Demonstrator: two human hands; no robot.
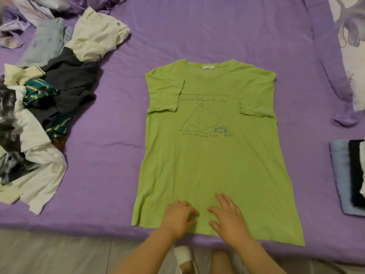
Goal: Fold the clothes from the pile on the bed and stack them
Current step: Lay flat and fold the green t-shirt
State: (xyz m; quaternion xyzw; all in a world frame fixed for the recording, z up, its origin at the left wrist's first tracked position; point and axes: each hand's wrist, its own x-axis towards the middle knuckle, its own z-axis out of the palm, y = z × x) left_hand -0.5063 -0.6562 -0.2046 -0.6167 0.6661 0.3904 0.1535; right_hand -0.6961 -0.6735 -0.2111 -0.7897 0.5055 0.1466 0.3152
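Clothes lie in a loose pile [39,107] at the left of the bed, on a purple sheet [110,135]: a white garment [37,171] nearest the bed's edge, dark grey and green-striped pieces above it, a cream one [96,40] farther back and a pale blue one beside that. Just right of the pile, in the middle of the bed, a green T-shirt [213,155] is spread flat, front up, neck away from the person, with both short sleeves folded inward over the chest and a line drawing with handwriting printed across it. Its hem lies along the near edge of the bed. At that hem the left hand [178,216] rests on the cloth with its fingers curled under; whether they pinch the fabric I cannot tell. Close beside it, the right hand [229,216] lies palm down on the shirt with its fingers straight and spread, holding nothing. Farther right, at the edge of view, a small stack [347,178] of folded clothes sits on the sheet, light blue at the bottom, black and white on top. Below the bed, grey floor [49,254] shows.
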